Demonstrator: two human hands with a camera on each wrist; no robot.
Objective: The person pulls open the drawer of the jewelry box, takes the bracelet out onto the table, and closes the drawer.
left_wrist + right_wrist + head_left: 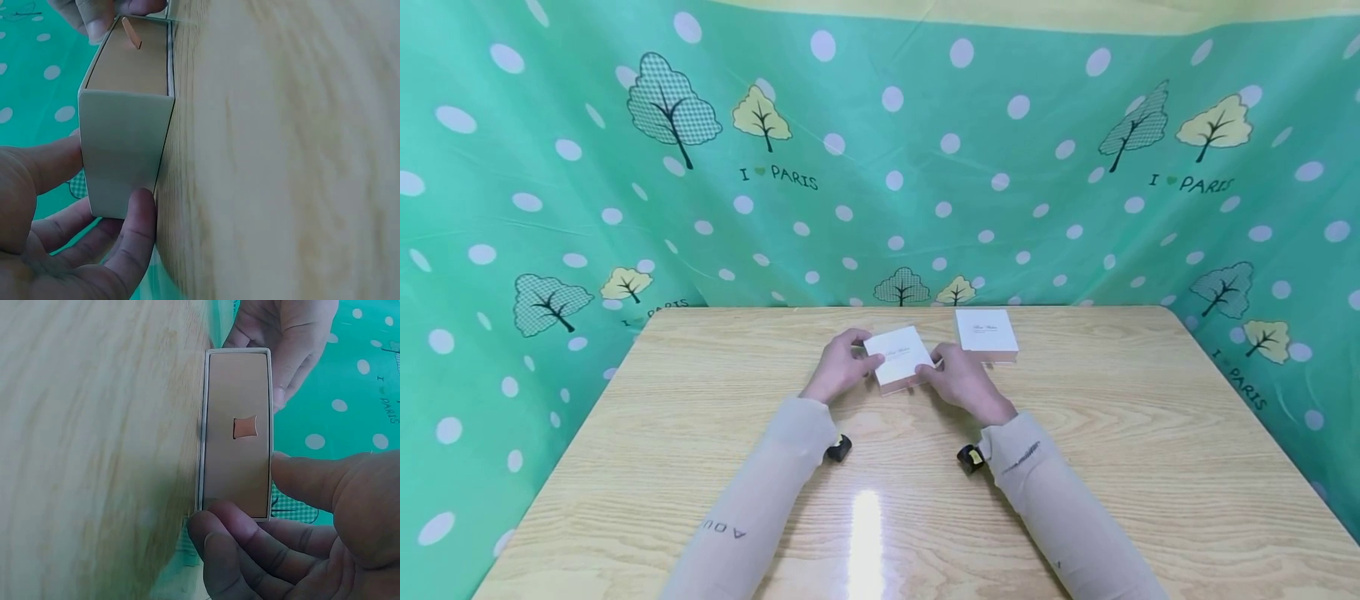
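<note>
A white, square drawer-style box with small print on its lid lies between the two hands at the far middle of the table. My left hand grips its left side, thumb on the lid and fingers along the side wall. At the right corner, my right hand holds it with the thumb on top and fingertips low at the front. The right wrist view shows the tan drawer front with a small copper-coloured pull tab. In the left wrist view that tab sticks outward; the drawer sits within the white sleeve.
A second white box of the same look stands behind and to the right, close to the right hand. Behind the wooden table hangs a green dotted curtain. Black wrist cameras sit under both sleeves.
</note>
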